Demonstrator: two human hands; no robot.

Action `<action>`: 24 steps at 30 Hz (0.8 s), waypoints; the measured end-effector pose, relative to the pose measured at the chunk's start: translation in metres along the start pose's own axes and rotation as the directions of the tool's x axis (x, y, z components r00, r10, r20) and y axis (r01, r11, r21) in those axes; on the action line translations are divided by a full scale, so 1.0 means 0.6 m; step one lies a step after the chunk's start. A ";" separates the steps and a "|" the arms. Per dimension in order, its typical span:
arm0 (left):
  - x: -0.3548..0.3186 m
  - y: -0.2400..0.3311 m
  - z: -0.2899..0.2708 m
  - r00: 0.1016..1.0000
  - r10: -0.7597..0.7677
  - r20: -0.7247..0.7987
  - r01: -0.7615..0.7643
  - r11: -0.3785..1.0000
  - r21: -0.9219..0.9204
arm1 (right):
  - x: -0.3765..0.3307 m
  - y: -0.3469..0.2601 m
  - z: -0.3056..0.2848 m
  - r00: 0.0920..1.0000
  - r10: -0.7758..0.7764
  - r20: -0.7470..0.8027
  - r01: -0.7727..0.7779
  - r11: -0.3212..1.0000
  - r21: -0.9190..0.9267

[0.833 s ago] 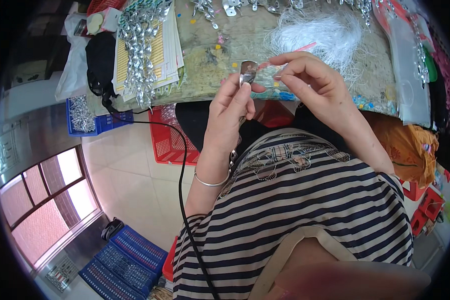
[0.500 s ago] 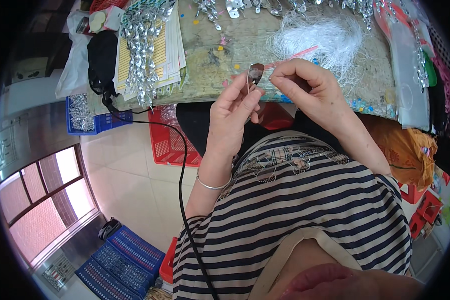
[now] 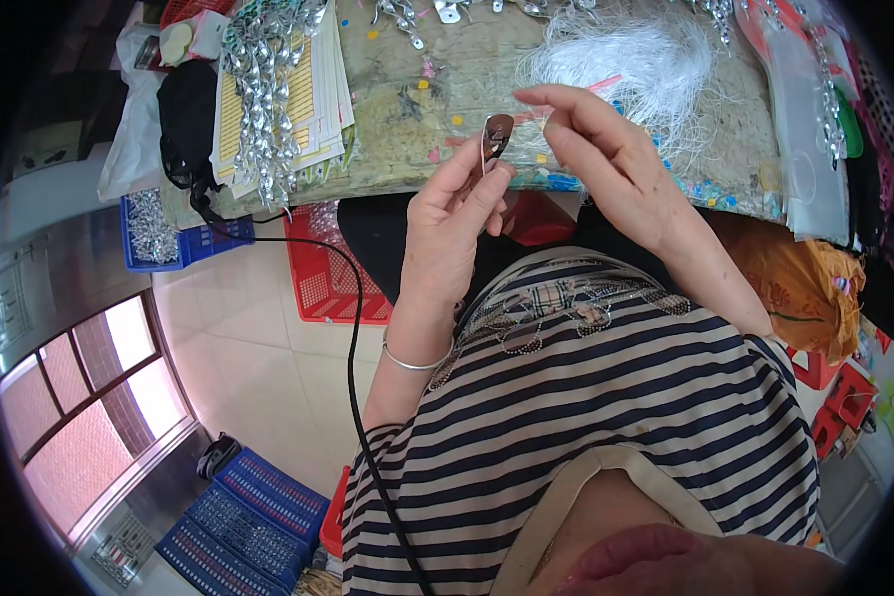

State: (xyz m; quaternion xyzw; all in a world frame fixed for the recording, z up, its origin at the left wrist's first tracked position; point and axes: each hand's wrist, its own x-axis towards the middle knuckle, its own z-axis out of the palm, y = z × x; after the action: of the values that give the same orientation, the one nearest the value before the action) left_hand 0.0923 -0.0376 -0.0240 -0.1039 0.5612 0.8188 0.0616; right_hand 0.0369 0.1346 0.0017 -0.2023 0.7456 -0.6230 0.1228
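Note:
Between thumb and fingers my left hand (image 3: pixel 452 214) pinches a small dark, shiny oval piece (image 3: pixel 498 135) with a pale edge, held upright just in front of the table's near edge. To its right, my right hand (image 3: pixel 621 164) hovers apart from the piece, index finger stretched out and thumb separated. Nothing can be made out in the right hand's fingers. Beyond it, a loose tangle of clear thread (image 3: pixel 631 65) lies on the worn, paint-specked table (image 3: pixel 387 119).
Strings of silvery twisted beads (image 3: pixel 263 109) hang over paper sheets (image 3: pixel 318 109) at the left. A black cable (image 3: pixel 356 348) runs down past my left arm. Blue (image 3: pixel 199 243) and red (image 3: pixel 313 283) baskets stand below the table. An orange bag (image 3: pixel 795 293) sits at the right.
My right hand has moved away from the dark piece and its fingers have spread from a pinch. The left hand still holds the piece. The view has shifted slightly.

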 end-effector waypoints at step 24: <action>-0.008 0.002 0.007 0.997 0.063 0.034 -0.066 0.992 0.111 | -0.006 0.010 0.013 0.998 0.062 0.015 -0.063 0.986 0.154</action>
State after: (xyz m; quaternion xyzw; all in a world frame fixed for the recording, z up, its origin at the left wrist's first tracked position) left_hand 0.0961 -0.0344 -0.0203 -0.0697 0.6082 0.7891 0.0493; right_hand 0.0427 0.1303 -0.0060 -0.1719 0.7006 -0.6735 0.1614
